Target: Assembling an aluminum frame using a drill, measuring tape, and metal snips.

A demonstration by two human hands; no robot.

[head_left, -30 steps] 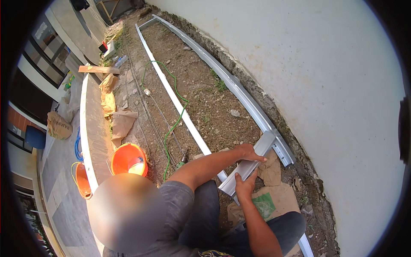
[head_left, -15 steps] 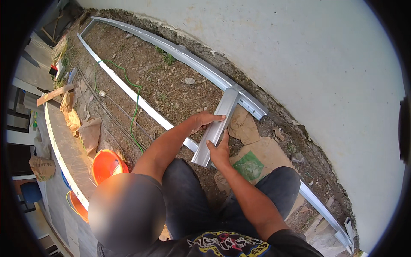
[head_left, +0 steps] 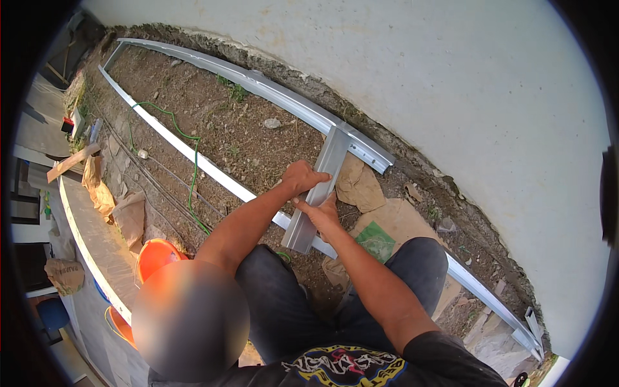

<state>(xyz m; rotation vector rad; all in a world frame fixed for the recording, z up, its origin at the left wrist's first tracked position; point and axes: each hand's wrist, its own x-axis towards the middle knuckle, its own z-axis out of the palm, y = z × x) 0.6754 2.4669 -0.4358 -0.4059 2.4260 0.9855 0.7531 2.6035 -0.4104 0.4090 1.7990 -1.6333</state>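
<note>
A short grey metal channel point(head_left: 334, 149) lies crosswise between two long metal rails, in front of my knees. Its far end meets the long rail beside the wall point(head_left: 271, 88); its near end overlaps the white-looking long rail point(head_left: 222, 175) closer to me. My left hand point(head_left: 302, 178) is closed round the channel's left edge, thumb laid across its top. Just nearer to me, my right hand point(head_left: 320, 215) grips it from the right side, its thumb reaching toward the left hand. The fingers beneath the channel are hidden.
A pale wall point(head_left: 451, 84) rises beyond the far rail. Flattened cardboard point(head_left: 409, 222) and a green sheet point(head_left: 374, 242) lie to the right. A green cord point(head_left: 195, 169) crosses the near rail. Orange buckets point(head_left: 155, 256) and a wooden plank point(head_left: 74, 162) are at left.
My right hand has slid up the channel, closer to my left hand. The channel's near end now sits across the near rail, which shows on both sides of it. The view has shifted slightly.
</note>
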